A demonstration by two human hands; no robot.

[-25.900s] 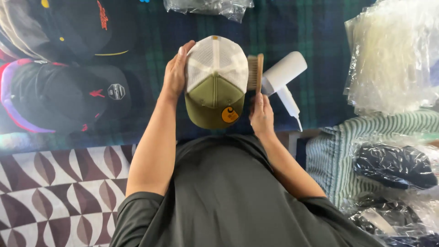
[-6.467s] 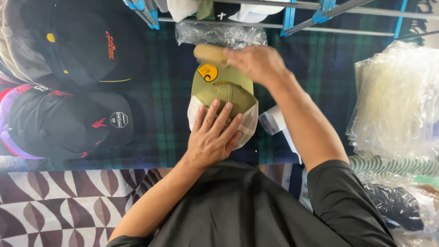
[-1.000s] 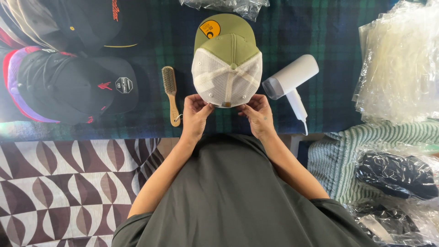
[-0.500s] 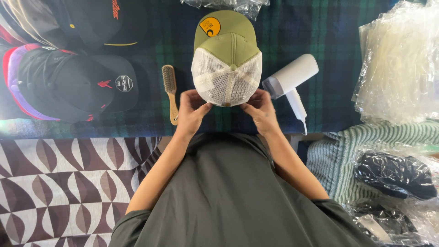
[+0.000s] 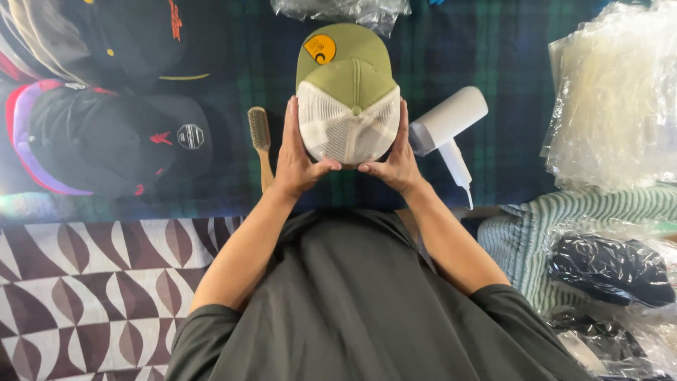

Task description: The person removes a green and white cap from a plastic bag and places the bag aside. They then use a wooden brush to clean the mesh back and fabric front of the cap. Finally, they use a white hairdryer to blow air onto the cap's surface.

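Both hands grip one cap between them: the left hand lies along the left side of the olive and white cap, fingers pointing up its side and the thumb hooked under the rear edge, while the right hand mirrors it on the right side, fingers up along the mesh and thumb tucked beneath. Each grip is closed on the cap, palms pressed to the white mesh back panels. The cap rests on the dark plaid cloth covering the counter, with its mesh back toward the person and its olive front and brim pointing away; a round yellow patch shows on the front panel. Just left of the left hand lies a wooden-handled brush, bristle end away from the person, partly hidden behind the wrist. Just right of the right hand lies a white hand-held blower-type appliance, its barrel angled up to the right and its handle running down toward the counter edge. Farther left sit several dark caps, one with red and purple trim. At the top edge is a crumpled clear plastic bag, just beyond the brim. On the far right stands a stack of clear plastic bags, and below it a green striped fabric and bagged dark items. The floor at lower left shows a brown and white leaf pattern.
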